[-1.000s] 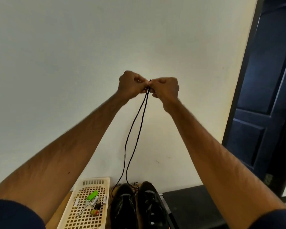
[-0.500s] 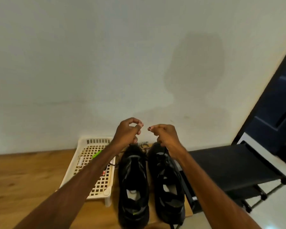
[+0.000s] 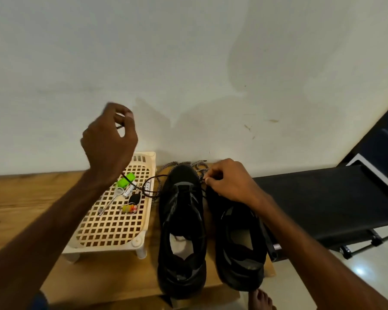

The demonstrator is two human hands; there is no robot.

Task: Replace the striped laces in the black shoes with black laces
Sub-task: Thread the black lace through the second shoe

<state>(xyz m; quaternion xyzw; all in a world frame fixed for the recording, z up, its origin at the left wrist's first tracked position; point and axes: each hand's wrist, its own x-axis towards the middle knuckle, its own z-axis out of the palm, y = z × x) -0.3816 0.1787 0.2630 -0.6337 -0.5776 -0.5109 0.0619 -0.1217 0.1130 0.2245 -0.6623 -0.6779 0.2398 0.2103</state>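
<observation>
The single camera rides on the person's head, above the near edge of the wooden table (image 3: 20, 198), and faces forward and down toward the white wall (image 3: 188, 52) on the far side. It sits close: both forearms (image 3: 54, 220) reach in from the bottom corners, the black shoes (image 3: 182, 209) lie centre frame, the cream tray (image 3: 103, 249) to their left, a black bench (image 3: 323, 198) off right.

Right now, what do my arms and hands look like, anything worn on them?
Both forearms are bare. The left hand and right hand show no gloves, rings or watch. A dark blue sleeve edge shows at the left upper arm.
</observation>
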